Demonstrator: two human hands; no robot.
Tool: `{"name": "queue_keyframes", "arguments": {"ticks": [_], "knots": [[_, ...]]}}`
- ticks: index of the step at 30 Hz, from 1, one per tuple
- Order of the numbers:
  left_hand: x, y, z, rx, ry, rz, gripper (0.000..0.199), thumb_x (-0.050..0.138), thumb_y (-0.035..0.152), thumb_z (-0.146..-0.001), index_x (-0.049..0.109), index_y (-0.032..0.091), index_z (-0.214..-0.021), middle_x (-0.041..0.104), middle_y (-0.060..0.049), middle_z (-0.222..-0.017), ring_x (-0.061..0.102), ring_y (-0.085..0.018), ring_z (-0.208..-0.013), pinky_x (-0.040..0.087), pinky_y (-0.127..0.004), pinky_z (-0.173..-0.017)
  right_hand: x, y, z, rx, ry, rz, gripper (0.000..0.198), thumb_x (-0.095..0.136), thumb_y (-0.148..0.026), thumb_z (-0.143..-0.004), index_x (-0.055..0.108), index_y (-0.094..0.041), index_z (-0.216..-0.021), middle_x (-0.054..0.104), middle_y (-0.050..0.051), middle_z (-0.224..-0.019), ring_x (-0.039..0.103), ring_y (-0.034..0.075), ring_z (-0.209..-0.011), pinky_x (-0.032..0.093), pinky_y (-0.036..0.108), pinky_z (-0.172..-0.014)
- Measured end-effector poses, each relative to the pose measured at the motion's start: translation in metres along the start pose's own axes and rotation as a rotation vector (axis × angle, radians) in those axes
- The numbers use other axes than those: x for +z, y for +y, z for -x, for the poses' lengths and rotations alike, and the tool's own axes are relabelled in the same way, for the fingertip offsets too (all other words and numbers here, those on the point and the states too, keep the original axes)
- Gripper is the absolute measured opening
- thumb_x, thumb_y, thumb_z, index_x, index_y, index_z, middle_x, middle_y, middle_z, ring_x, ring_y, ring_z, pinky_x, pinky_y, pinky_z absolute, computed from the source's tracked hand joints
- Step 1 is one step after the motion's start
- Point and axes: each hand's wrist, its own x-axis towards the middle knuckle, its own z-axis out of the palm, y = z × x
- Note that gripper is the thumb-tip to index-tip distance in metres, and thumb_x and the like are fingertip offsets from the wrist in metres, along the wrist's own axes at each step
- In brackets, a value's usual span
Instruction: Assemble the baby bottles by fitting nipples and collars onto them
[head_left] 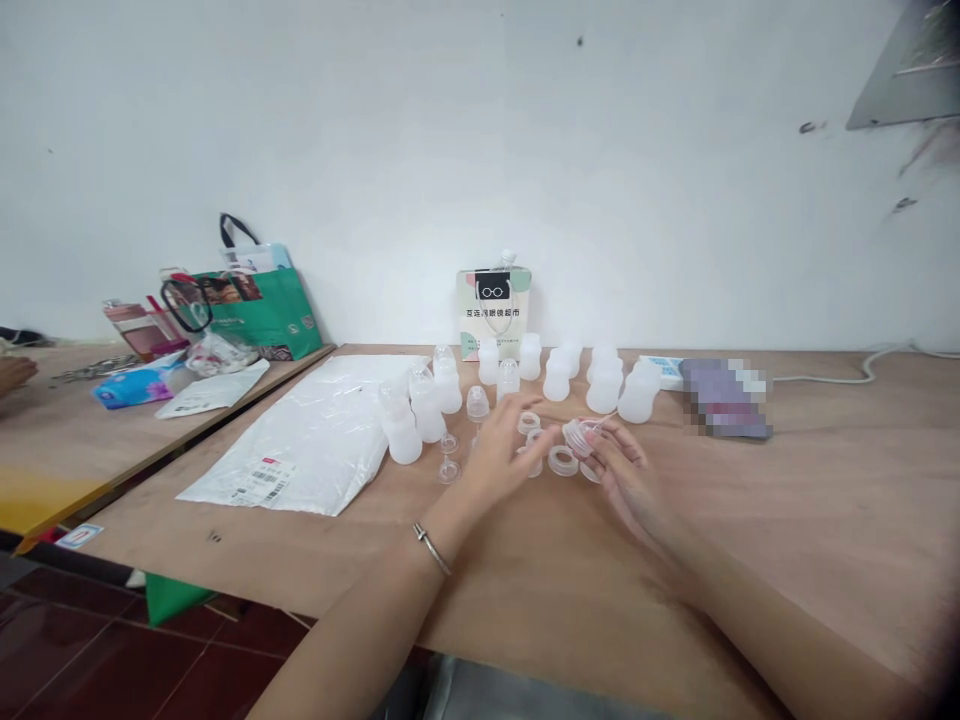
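Clearly, left hand loosely wide, a translucent ring in the right hand.

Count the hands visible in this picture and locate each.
3: left hand beside the rings; right hand holding a clear piece; another person's hand, cut off at the left edge.

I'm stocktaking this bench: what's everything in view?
Bottles: about a dozen, translucent white, rear centre
Loose rings: several, clear, before bottles
Domed pieces: several, clear, before bottles
Large packet: one, white, left of bottles
Paper bag: one, pale, behind bottles
Shopping bag: one, green, left table
Tissue pack: one, blue, left table
Small packet: one, white, left table
Blurred item: one, purplish, right
Cable: one, white, right
Main table: one, brown, centre
Another person's hand: one, far left
Left hand: one, with silver bracelet, by loose rings
Right hand: one, holding clear ring
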Motion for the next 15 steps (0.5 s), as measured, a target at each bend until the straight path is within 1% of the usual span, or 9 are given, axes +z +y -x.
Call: {"name": "queue_keyframes", "arguments": {"ticks": [2, 4, 6, 8, 10, 12, 15], "knots": [[-0.006, -0.012, -0.007, -0.050, 0.120, -0.013, 0.024, 0.042, 0.031, -0.088, 0.049, 0.020, -0.108, 0.056, -0.008, -0.106, 0.053, -0.018, -0.101, 0.042, -0.035, -0.089, 0.000, -0.001, -0.001, -0.005, 0.028, 0.019, 0.016, 0.069, -0.033, -0.070, 0.063, -0.028, -0.084, 0.064, -0.002, -0.098, 0.056, 0.014, -0.093, 0.043, 0.028, -0.081], [-0.010, -0.027, -0.014, -0.129, 0.183, -0.057, 0.023, 0.039, 0.028, -0.089, 0.050, 0.019, -0.106, 0.057, -0.008, -0.105, 0.053, -0.018, -0.101, 0.043, -0.035, -0.087, 0.000, -0.002, -0.001, -0.005, 0.055, 0.041, 0.016, 0.069, -0.033, -0.070, 0.063, -0.027, -0.083, 0.063, -0.002, -0.096, 0.056, 0.014, -0.092, 0.043, 0.027, -0.081], [-0.011, -0.043, -0.021, -0.205, 0.186, -0.130, 0.024, 0.039, 0.025, -0.088, 0.050, 0.016, -0.107, 0.055, -0.009, -0.106, 0.052, -0.020, -0.104, 0.041, -0.038, -0.090, 0.000, -0.003, -0.001, -0.010, 0.064, 0.065, 0.015, 0.068, -0.033, -0.071, 0.063, -0.025, -0.083, 0.062, -0.001, -0.093, 0.055, 0.013, -0.089, 0.043, 0.026, -0.078], [-0.008, -0.057, -0.028, -0.237, 0.160, -0.203, 0.026, 0.039, 0.019, -0.086, 0.049, 0.013, -0.109, 0.053, -0.013, -0.110, 0.049, -0.022, -0.109, 0.038, -0.042, -0.094, -0.002, -0.002, -0.003, -0.027, 0.075, 0.079, 0.014, 0.067, -0.033, -0.072, 0.063, -0.025, -0.082, 0.061, -0.001, -0.087, 0.054, 0.012, -0.082, 0.043, 0.024, -0.071], [-0.004, -0.066, -0.032, -0.228, 0.133, -0.245, 0.029, 0.040, 0.014, -0.083, 0.048, 0.011, -0.110, 0.051, -0.014, -0.114, 0.046, -0.023, -0.113, 0.035, -0.044, -0.098, -0.004, -0.001, -0.005, -0.038, 0.088, 0.075, 0.013, 0.066, -0.034, -0.073, 0.062, -0.024, -0.081, 0.060, -0.002, -0.084, 0.053, 0.011, -0.076, 0.042, 0.024, -0.066], [0.001, -0.069, -0.035, -0.196, 0.116, -0.253, 0.030, 0.041, 0.012, -0.081, 0.047, 0.011, -0.111, 0.050, -0.014, -0.116, 0.045, -0.023, -0.115, 0.034, -0.043, -0.100, -0.007, 0.000, -0.008, -0.043, 0.113, 0.040, 0.013, 0.066, -0.034, -0.072, 0.062, -0.024, -0.079, 0.060, -0.002, -0.084, 0.053, 0.012, -0.074, 0.043, 0.025, -0.065], [0.005, -0.058, -0.031, -0.117, 0.123, -0.227, 0.028, 0.041, 0.015, -0.084, 0.048, 0.012, -0.111, 0.050, -0.013, -0.116, 0.044, -0.021, -0.115, 0.033, -0.040, -0.101, -0.009, -0.002, -0.011, -0.050, 0.139, -0.041, 0.013, 0.067, -0.034, -0.071, 0.061, -0.024, -0.076, 0.059, -0.002, -0.084, 0.055, 0.013, -0.077, 0.045, 0.027, -0.071]]}}
